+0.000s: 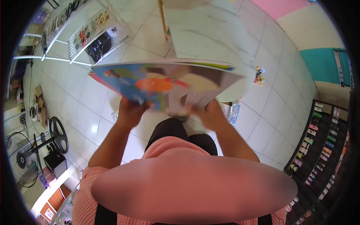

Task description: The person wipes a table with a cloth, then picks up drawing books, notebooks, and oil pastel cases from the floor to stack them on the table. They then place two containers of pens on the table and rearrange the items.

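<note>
A colourful picture book is held up in front of my body, its pages fanned a little along the top edge. Blue, orange, brown and cream pictures cover the side facing me, slightly smeared by motion. My left hand grips its lower left edge, fingers partly hidden behind the pages. At the lower right edge, my right hand is closed on the same book, also blurred at the fingertips. A pale marbled tabletop lies beyond the book, which covers its near part.
White wire shelving with bagged goods stands at upper left. A fan is at far left. Small colourful figures appear right of the tabletop. Clear-wrapped packages lie beyond my right hand. A dark display rack stands at right.
</note>
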A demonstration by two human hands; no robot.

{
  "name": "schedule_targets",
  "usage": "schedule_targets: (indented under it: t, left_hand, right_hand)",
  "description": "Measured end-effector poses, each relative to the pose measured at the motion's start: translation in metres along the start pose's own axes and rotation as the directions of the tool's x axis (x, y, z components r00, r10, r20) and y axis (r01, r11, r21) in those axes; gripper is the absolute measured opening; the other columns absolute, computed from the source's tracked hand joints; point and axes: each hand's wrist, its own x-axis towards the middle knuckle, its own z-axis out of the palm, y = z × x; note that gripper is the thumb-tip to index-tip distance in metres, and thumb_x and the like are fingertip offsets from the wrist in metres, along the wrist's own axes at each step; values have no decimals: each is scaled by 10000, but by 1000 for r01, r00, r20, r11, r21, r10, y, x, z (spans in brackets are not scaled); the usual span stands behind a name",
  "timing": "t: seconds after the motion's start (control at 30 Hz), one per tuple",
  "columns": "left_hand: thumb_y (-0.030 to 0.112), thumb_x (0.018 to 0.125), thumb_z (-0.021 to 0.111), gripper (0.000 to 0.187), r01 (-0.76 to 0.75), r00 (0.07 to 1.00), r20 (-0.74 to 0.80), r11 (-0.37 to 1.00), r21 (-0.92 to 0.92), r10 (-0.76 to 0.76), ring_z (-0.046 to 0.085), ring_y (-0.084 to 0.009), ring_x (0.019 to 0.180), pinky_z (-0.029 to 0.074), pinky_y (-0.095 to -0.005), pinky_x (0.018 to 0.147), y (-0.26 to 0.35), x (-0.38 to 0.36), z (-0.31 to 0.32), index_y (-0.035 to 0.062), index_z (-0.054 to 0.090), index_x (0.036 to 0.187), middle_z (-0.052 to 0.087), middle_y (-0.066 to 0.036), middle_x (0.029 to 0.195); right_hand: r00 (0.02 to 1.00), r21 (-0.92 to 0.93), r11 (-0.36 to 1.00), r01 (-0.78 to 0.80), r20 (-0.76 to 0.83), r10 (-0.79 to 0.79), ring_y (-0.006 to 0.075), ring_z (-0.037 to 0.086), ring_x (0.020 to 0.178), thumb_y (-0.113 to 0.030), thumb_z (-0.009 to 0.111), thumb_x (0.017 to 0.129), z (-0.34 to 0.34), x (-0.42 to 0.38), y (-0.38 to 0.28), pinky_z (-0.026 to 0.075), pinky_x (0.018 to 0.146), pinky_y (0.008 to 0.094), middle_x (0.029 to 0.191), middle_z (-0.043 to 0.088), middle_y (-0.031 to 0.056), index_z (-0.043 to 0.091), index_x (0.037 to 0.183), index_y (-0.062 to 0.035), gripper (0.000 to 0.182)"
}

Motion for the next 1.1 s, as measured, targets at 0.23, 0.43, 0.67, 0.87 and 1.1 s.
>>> schedule_targets:
  t: [0.23, 0.43, 0.67, 0.87, 1.1]
  left_hand:
    - [-50, 778, 721, 368, -322, 940, 109, 946, -20, 323, 603, -137, 943, 482, -301, 859, 37, 121, 105, 30, 592, 1113, 644, -35, 1038]
    - [-31, 713, 785, 502, -169, 938, 308, 985, 13, 157, 574, -176, 1088, 456, -344, 961, 23, 134, 118, 4, 572, 1166, 623, -82, 1164]
    - [-12, 709, 802, 426, -54, 980, 193, 998, 17, 49, 615, -155, 983, 489, -311, 896, 22, 135, 132, 2, 608, 1089, 665, -70, 1078]
    - [-20, 753, 758, 396, -139, 981, 134, 990, -10, 139, 620, -140, 963, 489, -293, 881, 7, 131, 133, 6, 586, 1109, 669, -69, 1055]
    - [-17, 801, 714, 394, -116, 976, 194, 987, 109, 94, 573, -144, 1045, 448, -311, 937, -3, 140, 128, 25, 539, 1152, 631, -40, 1092]
  right_hand:
    - [851, 67, 875, 480, -275, -447, 125, 615, 912, -143, 726, 847, -96, 27, -51, 491, 807, 294, 998, 673, 57, 610, 1113, -2, 323]
    - [853, 7, 900, 436, -323, -411, 136, 616, 939, -130, 776, 789, -116, 24, -27, 505, 820, 306, 1027, 666, 63, 601, 1131, -2, 404]
    - [749, -37, 843, 536, -440, -496, 135, 629, 898, -42, 774, 756, -98, 29, -30, 513, 802, 294, 965, 678, 56, 621, 1095, 3, 375]
    - [764, -65, 878, 475, -465, -448, 147, 638, 877, -17, 767, 746, -95, 28, -20, 511, 794, 294, 953, 684, 68, 632, 1052, 3, 335]
    - [689, -150, 849, 506, -521, -503, 137, 645, 859, -15, 762, 756, -91, 37, -4, 512, 782, 285, 955, 693, 71, 653, 1019, -8, 285]
